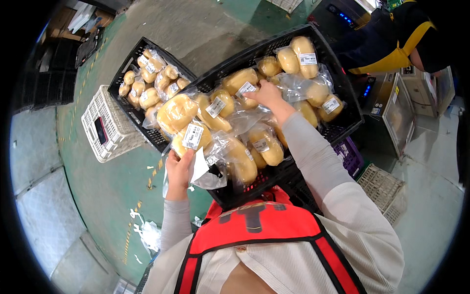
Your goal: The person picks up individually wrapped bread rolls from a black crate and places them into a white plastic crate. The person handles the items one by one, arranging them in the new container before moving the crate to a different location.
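My left hand grips the near end of a clear plastic bag of potatoes, which hangs over the left side of a large black plastic crate. That bag bears a white printed label; a blank white paper piece lies against it beside my fingers. Over the middle of the crate, my right hand touches a labelled bag of potatoes, thumb close to the label. Some of its fingertips are hidden, so its grip is unclear. Several more bagged potatoes fill the crate.
A smaller black crate of bagged potatoes adjoins at the left. Beside it, a phone lies on a white plastic crate. At right stand machines with blue displays, a purple crate and another person in a yellow-trimmed apron.
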### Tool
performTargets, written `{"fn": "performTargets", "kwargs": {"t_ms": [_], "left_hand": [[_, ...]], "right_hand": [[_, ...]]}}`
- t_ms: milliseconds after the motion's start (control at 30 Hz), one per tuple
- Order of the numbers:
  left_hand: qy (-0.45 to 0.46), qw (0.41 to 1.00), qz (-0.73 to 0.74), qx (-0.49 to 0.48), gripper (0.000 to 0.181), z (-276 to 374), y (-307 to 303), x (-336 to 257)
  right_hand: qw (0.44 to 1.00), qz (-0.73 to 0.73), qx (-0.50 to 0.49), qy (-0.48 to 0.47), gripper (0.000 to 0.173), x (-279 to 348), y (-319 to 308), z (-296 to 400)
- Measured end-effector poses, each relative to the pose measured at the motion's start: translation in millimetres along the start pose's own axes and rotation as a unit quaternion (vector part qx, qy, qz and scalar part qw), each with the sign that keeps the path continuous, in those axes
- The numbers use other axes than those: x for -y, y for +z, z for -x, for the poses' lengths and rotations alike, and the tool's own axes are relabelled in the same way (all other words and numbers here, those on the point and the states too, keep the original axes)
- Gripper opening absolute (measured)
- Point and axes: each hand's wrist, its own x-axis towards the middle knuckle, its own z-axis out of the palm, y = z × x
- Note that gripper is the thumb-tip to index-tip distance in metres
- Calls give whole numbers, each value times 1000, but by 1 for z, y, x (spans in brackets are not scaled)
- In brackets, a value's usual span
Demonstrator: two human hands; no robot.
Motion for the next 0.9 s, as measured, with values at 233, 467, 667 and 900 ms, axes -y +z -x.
{"fn": "performTargets", "kwargs": {"t_ms": [233, 467, 667, 900], "left_hand": [[-11, 996, 82, 36, 48, 8, -15, 12], [-1, 996, 83, 45, 53, 20, -25, 22], [10, 995, 86, 39, 54, 28, -35, 16], [0, 997, 66, 34, 56, 34, -41, 7]], "right_hand": [[988, -150, 27, -7, 71, -5, -1, 6], [962, -269, -15, -32, 69, -25, 8, -4], [944, -310, -81, -79, 58, -68, -39, -22], [959, -8, -179, -221, 52, 24, -7, 33]]}}
